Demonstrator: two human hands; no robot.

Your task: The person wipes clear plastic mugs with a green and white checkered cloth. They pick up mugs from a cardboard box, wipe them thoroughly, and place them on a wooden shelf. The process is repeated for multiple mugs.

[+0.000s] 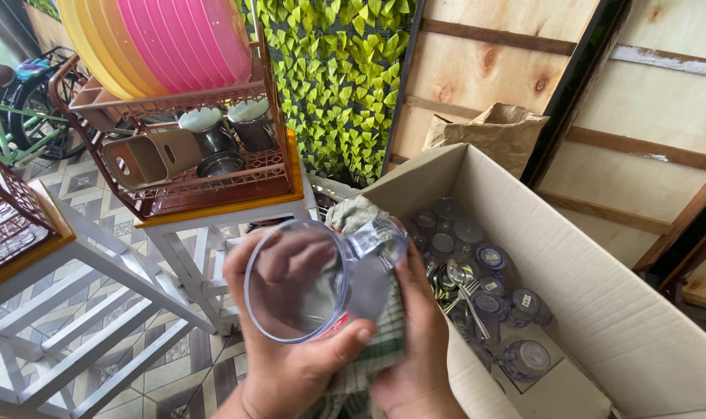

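My left hand (291,365) and cloth-wrapped right hand (415,341) clamp a clear cup (306,283); a slack grip could drop it.

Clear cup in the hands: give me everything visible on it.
The clear plastic cup looks transparent with a faint blue tint and a round rim, tipped on its side so the mouth faces the camera. The left hand cradles it from below; the right hand presses a checked cloth against its base, over the cardboard box.
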